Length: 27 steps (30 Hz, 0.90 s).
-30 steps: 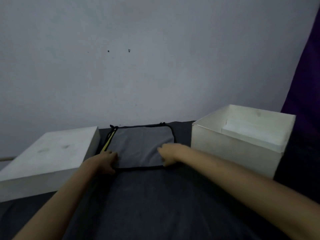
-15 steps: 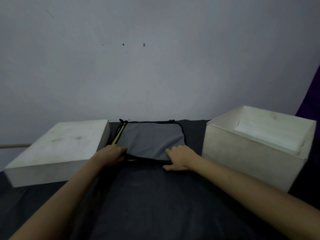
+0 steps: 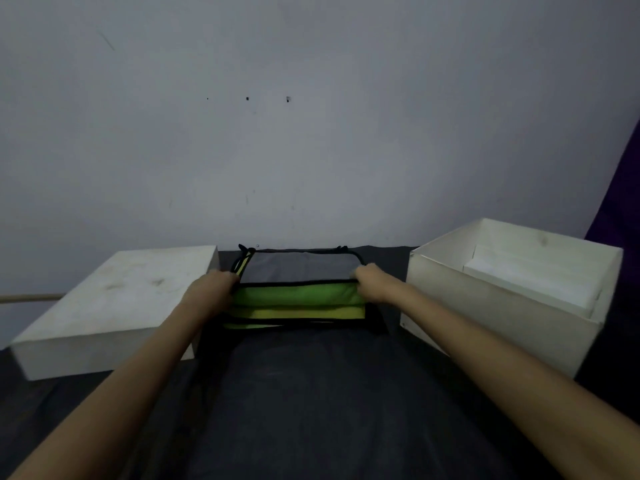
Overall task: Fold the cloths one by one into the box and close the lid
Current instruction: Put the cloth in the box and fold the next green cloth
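Note:
A stack of cloths lies against the wall between the lid and the box. The top grey cloth (image 3: 298,266) with black trim has its near edge lifted, and the green cloth (image 3: 294,296) and yellow layers show beneath it. My left hand (image 3: 213,289) grips the grey cloth's near left corner. My right hand (image 3: 372,280) grips its near right corner. The open white box (image 3: 498,306) stands to the right with white folded material inside. The white lid (image 3: 114,306) lies flat on the left.
Everything rests on a dark cloth-covered surface (image 3: 311,403). A grey wall (image 3: 311,133) rises just behind the stack. A purple curtain (image 3: 620,202) hangs at the far right. A wooden stick (image 3: 31,298) pokes out left of the lid.
Both hands have taken hold of the grey cloth's near corners and lifted its front edge, which uncovers the green and yellow cloths below. The camera has shifted a little.

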Motion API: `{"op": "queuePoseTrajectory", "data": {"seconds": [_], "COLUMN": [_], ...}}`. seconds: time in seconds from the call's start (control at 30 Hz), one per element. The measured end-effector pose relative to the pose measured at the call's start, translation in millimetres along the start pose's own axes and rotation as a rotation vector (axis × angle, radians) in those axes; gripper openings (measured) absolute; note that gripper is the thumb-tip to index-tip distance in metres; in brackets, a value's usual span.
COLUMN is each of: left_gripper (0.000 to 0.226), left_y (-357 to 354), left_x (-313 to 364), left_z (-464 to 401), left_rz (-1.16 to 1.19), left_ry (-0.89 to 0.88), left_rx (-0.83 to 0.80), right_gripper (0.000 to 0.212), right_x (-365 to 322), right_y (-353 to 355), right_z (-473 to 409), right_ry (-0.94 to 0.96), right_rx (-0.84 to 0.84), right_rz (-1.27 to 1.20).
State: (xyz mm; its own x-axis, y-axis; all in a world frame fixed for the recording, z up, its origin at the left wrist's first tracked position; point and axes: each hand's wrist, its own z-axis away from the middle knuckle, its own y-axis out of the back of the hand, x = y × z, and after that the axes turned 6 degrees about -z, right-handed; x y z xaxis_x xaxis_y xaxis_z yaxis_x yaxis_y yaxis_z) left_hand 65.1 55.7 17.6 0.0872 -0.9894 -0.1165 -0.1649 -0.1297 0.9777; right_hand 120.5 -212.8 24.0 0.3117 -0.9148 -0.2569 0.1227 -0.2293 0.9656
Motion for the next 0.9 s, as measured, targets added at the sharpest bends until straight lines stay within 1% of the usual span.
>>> {"op": "queuePoseTrajectory", "data": {"seconds": [0.07,0.13,0.2,0.27,0.33,0.37,0.4,0.43,0.5,0.53,0.6,0.63,0.67,0.7,0.8,0.83,0.9], "left_gripper": [0.033,0.034,0.029,0.022,0.018,0.022,0.018,0.006,0.025,0.025,0.005,0.020,0.028,0.031,0.021,0.021,0.026], "left_y": [18,41,65,84,93,94,93,87,71,63,49,44,42,40,47,50,54], "left_x": [-4,-11,-18,-25,-35,-40,-43,-43,-41,-37,-30,-27,-25,-25,-25,-28,-33], "left_z": [-3,-5,0,14,43,61,81,99,132,146,166,173,180,185,195,195,193], "left_rz": [0.106,0.215,0.287,0.349,0.405,0.429,0.443,0.458,0.476,0.508,0.556,0.578,0.592,0.608,0.717,0.757,0.828], "left_ry": [0.026,0.015,-0.023,-0.132,-0.272,-0.334,-0.377,-0.409,-0.469,-0.509,-0.554,-0.561,-0.577,-0.578,-0.586,-0.597,-0.606], "left_rx": [0.149,0.310,0.399,0.390,0.281,0.195,0.100,0.004,-0.195,-0.295,-0.467,-0.513,-0.564,-0.617,-0.725,-0.754,-0.810], "right_gripper": [0.038,0.037,0.036,0.033,0.028,0.027,0.024,0.021,0.021,0.022,0.023,0.023,0.023,0.024,0.027,0.026,0.018], "right_x": [-3,-11,-17,-20,-18,-16,-13,-10,-6,-3,1,1,1,2,6,9,20], "right_y": [25,56,83,100,106,104,99,91,67,54,31,23,19,17,26,31,40], "right_z": [-4,1,19,47,82,102,121,139,171,182,199,205,210,214,214,214,209], "right_ry": [0.015,0.075,0.148,0.222,0.281,0.299,0.316,0.328,0.327,0.329,0.345,0.350,0.344,0.327,0.282,0.275,0.242], "right_rx": [0.139,0.260,0.282,0.230,0.155,0.099,0.024,-0.073,-0.283,-0.370,-0.493,-0.540,-0.588,-0.639,-0.765,-0.794,-0.847], "right_rz": [-0.086,-0.133,-0.123,-0.070,-0.016,-0.009,-0.003,0.014,0.082,0.107,0.139,0.139,0.130,0.100,-0.029,-0.087,-0.238]}}
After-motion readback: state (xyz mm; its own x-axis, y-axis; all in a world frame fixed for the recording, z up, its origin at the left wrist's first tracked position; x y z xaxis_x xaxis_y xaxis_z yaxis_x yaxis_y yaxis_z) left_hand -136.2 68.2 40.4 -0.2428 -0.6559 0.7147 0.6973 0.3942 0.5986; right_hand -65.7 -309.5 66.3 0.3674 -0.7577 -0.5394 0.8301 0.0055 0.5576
